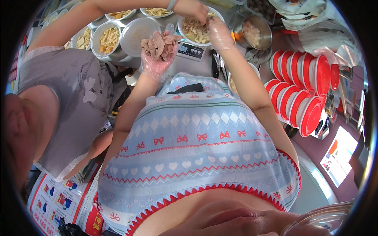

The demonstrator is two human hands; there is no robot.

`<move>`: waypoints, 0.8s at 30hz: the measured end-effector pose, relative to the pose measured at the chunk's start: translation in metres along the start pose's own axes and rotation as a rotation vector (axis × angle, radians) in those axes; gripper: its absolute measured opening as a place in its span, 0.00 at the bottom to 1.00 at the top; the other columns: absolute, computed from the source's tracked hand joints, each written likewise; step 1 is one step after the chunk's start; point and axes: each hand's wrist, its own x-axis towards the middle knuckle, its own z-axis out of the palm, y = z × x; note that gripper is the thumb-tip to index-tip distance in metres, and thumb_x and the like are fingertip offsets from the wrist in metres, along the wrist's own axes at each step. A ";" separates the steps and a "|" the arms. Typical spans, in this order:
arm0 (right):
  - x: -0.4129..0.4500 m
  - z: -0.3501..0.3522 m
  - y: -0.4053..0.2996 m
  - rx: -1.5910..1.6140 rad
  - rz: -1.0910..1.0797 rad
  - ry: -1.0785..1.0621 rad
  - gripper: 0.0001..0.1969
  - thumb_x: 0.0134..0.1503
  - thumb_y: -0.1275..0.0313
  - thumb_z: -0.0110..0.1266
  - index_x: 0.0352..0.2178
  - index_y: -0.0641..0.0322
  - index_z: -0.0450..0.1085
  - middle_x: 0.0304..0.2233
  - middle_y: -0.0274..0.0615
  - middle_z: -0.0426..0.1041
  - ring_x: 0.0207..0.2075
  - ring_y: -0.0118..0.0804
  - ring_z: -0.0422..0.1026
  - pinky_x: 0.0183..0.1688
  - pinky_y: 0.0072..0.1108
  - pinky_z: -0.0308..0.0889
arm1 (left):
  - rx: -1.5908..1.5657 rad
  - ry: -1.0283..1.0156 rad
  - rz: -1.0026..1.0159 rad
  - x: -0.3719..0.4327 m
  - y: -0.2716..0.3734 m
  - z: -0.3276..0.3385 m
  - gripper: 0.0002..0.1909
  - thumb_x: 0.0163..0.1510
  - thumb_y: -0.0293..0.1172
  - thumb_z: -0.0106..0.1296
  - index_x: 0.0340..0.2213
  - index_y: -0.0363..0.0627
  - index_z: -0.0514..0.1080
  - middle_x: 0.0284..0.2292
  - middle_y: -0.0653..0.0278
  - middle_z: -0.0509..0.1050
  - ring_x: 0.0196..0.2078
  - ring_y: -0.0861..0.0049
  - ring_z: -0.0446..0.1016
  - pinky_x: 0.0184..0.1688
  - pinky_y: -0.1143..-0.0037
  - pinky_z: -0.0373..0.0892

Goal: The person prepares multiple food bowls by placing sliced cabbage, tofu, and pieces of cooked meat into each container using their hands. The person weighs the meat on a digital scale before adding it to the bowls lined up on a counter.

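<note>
My left hand (158, 63), in a clear plastic glove, is palm up and holds a heap of sliced cooked meat (161, 45). Also gloved, my right hand (219, 33) reaches over the right rim of a white bowl (193, 39) of shredded food (197, 29); its fingertips are partly hidden, so its grip is unclear. Under the bowl is a digital kitchen scale (190, 53) with a lit display. A co-worker's bare hand (193, 10) reaches into the same bowl from above, close to my right fingers. Left of my left hand lies a round translucent lid (140, 37).
Several food-filled bowls (94, 41) line the counter at left, beside the co-worker in a grey top (73, 79). A steel pot (267, 37) with pale pieces stands right of the scale. Farther right are stacked red-lidded bowls (310, 116) and white plastic bags (319, 37).
</note>
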 end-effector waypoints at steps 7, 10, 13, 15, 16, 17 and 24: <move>0.012 0.012 0.014 0.088 -0.032 0.040 0.21 0.56 0.70 0.43 0.52 0.63 0.64 0.52 0.58 0.66 0.50 0.58 0.68 0.52 0.36 0.65 | -0.034 -0.027 -0.030 0.006 0.000 -0.001 0.24 0.60 0.51 0.34 0.44 0.50 0.73 0.51 0.57 0.72 0.55 0.56 0.69 0.55 0.52 0.67; 0.006 0.019 0.007 -0.192 -0.152 0.141 0.20 0.60 0.70 0.37 0.50 0.65 0.65 0.49 0.57 0.69 0.50 0.57 0.69 0.52 0.36 0.65 | -0.011 -0.026 -0.036 0.008 -0.002 0.004 0.24 0.61 0.51 0.34 0.45 0.51 0.72 0.50 0.58 0.72 0.54 0.56 0.69 0.54 0.51 0.67; 0.023 -0.010 -0.001 0.068 0.023 -0.167 0.20 0.58 0.70 0.40 0.51 0.66 0.63 0.46 0.60 0.71 0.49 0.58 0.69 0.51 0.37 0.66 | -0.005 -0.001 -0.036 0.007 -0.002 0.009 0.24 0.61 0.51 0.33 0.44 0.51 0.72 0.49 0.58 0.73 0.53 0.55 0.70 0.53 0.50 0.68; 0.013 -0.028 -0.016 0.221 -0.081 0.077 0.17 0.59 0.70 0.37 0.46 0.68 0.65 0.44 0.62 0.71 0.47 0.60 0.69 0.49 0.40 0.65 | 0.002 0.019 -0.021 0.009 -0.002 0.011 0.24 0.61 0.51 0.33 0.44 0.51 0.72 0.49 0.58 0.73 0.53 0.55 0.70 0.52 0.50 0.68; 0.012 -0.033 -0.022 0.238 -0.067 0.043 0.18 0.58 0.70 0.37 0.46 0.68 0.65 0.44 0.62 0.71 0.47 0.60 0.69 0.49 0.40 0.65 | 0.009 0.020 -0.018 0.010 -0.003 0.012 0.24 0.61 0.51 0.33 0.44 0.51 0.72 0.49 0.58 0.73 0.52 0.54 0.71 0.52 0.50 0.69; 0.013 -0.034 -0.026 0.256 -0.054 0.008 0.18 0.58 0.70 0.38 0.47 0.68 0.65 0.44 0.62 0.71 0.47 0.60 0.69 0.49 0.39 0.65 | 0.016 0.023 -0.013 0.010 -0.003 0.012 0.25 0.61 0.52 0.32 0.44 0.51 0.72 0.49 0.58 0.73 0.52 0.54 0.71 0.51 0.50 0.69; 0.018 0.012 -0.010 0.035 -0.217 -0.078 0.24 0.57 0.66 0.43 0.53 0.69 0.63 0.52 0.62 0.67 0.57 0.55 0.63 0.60 0.35 0.57 | 0.015 0.033 -0.048 0.017 -0.006 0.010 0.25 0.61 0.51 0.31 0.44 0.51 0.72 0.48 0.58 0.73 0.50 0.54 0.72 0.51 0.50 0.69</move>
